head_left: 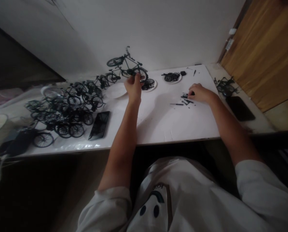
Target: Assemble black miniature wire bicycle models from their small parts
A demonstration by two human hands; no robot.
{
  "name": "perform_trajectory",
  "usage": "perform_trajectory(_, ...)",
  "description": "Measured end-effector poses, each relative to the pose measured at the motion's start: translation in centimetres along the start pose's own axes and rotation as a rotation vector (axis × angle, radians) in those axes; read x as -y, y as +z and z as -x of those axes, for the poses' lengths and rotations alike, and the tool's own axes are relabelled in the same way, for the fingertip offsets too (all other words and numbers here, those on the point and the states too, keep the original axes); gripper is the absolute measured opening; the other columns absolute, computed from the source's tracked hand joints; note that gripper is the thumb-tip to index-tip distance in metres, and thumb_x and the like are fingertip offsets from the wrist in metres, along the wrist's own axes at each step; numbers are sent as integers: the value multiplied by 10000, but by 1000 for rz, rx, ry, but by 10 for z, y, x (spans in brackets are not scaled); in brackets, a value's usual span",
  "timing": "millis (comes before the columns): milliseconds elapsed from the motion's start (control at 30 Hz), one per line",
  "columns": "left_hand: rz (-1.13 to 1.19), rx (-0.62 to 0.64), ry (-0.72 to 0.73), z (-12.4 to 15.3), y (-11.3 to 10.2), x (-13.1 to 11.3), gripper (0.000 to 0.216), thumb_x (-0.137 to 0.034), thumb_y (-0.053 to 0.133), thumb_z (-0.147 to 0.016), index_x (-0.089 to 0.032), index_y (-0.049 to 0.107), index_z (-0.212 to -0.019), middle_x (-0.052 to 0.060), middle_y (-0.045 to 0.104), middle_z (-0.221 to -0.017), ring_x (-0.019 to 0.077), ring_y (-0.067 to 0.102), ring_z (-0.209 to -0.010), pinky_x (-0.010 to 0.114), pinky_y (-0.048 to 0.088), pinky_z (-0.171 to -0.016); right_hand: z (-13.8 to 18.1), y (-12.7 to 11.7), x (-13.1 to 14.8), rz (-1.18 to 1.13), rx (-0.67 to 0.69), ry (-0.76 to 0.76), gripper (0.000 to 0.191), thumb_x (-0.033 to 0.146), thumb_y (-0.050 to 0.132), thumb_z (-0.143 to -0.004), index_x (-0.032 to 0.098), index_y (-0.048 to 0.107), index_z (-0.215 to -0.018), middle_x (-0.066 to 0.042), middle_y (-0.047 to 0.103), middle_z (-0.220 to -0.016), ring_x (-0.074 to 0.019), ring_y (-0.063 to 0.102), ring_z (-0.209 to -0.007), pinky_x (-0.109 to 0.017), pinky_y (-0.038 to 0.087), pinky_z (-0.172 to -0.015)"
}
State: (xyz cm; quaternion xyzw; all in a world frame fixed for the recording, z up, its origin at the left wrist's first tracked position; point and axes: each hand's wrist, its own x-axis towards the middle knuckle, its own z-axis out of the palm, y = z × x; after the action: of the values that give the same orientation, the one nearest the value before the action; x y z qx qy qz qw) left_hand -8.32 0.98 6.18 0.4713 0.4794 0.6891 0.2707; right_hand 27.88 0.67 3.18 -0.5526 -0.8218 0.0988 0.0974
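A black model bicycle (pixel 128 62) is raised above the white table, tilted with its handlebar upward. My left hand (pixel 133 86) is closed around its lower right part, by one wheel. Over on the right, my right hand (pixel 197 92) reaches down to a small scatter of dark parts (pixel 187 101), with thumb and fingers pinched together at them. Whatever sits between those fingertips is hidden or too small to name. Beneath the raised bicycle, a white plate (pixel 154 86) carries dark wheel-like parts, and another plate (pixel 180 79) behind holds more black pieces.
Several black model bicycles (pixel 66 108) crowd the table's left side. A phone (pixel 99 125) lies beside them, and a dark flat device (pixel 240 108) lies at the right. A pale round plate (pixel 116 90) is left of my left hand. The white tabletop (pixel 155 129) ends close to my body.
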Motion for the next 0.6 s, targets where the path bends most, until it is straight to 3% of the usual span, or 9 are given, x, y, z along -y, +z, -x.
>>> perform_trajectory(333, 42, -45, -27, -5, -3, 7, 542, -740, 763, -897, -217, 631, -842, 90, 789, -931, 225, 782, -971, 271, 626, -691, -1, -19, -9, -76, -151, 17, 200, 382, 761, -989, 213, 852, -1046, -149, 724, -1257, -347, 615, -1323, -530, 457, -1220)
perform_trajectory(600, -12, -29, -23, 0, 0, 0, 451, -627, 767, -931, -225, 601, -809, 76, 766, -853, 201, 757, -883, 279, 606, -693, 0, -16, -2, -54, -57, 47, 234, 435, 825, -951, 217, 877, -1018, -147, 759, -1158, -369, 637, -1250, -538, 498, -1164)
